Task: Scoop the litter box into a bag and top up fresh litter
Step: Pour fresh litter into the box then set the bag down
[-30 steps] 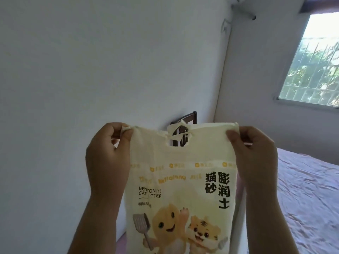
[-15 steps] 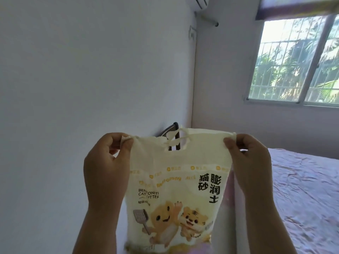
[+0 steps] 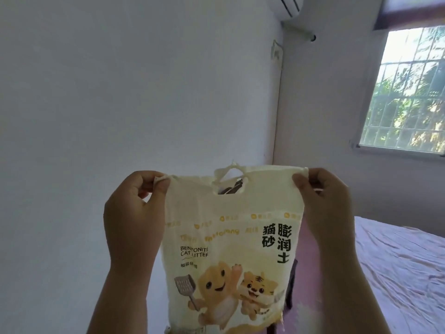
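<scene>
In mid-air before the wall (image 3: 120, 92), the litter bag (image 3: 231, 237) hangs upright, long axis vertical, between the grips: left grip (image 3: 134, 213) pinches its top-left corner, right grip (image 3: 325, 208) the top-right, both equally near the top edge.

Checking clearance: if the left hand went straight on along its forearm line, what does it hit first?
Probably the white wall. The left hand, pinching a top corner of the cat litter bag, aims up and forward; nothing else shows in that line, though depth is unclear.
</scene>
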A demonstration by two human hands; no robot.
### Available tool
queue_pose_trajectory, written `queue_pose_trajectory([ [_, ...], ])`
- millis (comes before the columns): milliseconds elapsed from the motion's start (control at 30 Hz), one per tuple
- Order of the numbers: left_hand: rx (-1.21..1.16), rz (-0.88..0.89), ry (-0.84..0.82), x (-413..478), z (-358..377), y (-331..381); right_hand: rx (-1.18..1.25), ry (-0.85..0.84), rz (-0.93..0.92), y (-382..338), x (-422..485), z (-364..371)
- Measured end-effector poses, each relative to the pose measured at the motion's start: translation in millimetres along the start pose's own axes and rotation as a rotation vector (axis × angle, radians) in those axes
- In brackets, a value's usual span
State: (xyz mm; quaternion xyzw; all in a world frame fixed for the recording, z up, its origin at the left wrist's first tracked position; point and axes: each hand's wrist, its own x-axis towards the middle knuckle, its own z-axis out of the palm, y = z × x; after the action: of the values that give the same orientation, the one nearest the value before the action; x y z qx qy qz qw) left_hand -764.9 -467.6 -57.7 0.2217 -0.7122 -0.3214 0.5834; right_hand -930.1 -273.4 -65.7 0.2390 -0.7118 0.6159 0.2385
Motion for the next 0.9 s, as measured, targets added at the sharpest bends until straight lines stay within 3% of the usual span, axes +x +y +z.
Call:
queue_pose_trajectory([
  [400,0.147,-0.063,0.242,14,95,-3,0.147,-0.27,-0.027,77,105,50],
  [667,0.242,-0.1,0.146,47,128,-53,0.148,-0.325,-0.023,110,137,120],
  [900,0.341,-0.289,-0.019,33,145,-158,-0.051,-0.558,-0.012,190,130,187],
])
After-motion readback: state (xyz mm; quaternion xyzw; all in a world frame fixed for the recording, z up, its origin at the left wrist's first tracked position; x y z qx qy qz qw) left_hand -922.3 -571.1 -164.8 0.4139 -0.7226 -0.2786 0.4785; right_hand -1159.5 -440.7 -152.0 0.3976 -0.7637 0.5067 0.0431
